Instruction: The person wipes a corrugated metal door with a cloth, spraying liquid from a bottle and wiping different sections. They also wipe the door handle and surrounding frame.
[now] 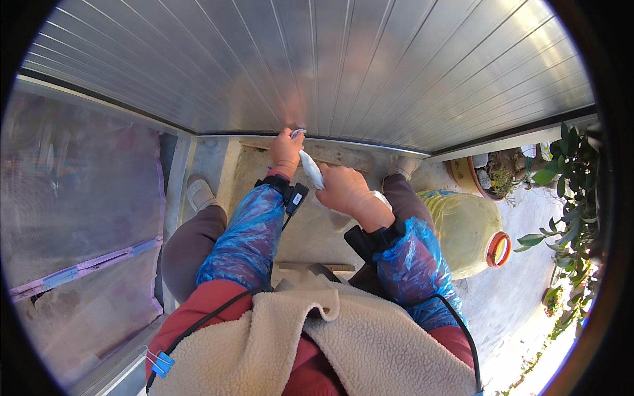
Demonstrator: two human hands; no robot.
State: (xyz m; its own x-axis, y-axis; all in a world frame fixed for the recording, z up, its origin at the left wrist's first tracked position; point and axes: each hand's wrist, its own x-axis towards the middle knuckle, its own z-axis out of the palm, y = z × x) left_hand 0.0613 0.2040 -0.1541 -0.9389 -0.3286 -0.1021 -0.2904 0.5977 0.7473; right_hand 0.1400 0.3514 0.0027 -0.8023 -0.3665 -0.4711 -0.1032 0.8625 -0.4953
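My left hand [286,153] is at the lower edge of a ribbed metal panel [322,74], its fingers pinching the end of a white cloth [310,169]. My right hand [344,190], lower and to the right, is closed around the same cloth or a second one; the frame does not settle whether the white parts join. Some white material also shows beneath the right wrist. The panel's shiny surface faces me and carries a blurred reflection above my left hand. Blue plastic sleeve covers [242,237] wrap both forearms.
To the right lies a large yellowish plastic jug [463,232] with a red-rimmed mouth. Beyond it are a plant pot [468,175] and leafy branches [569,237]. A screened frame [84,183] stands on the left. My shoes [200,193] are on a concrete floor [257,198].
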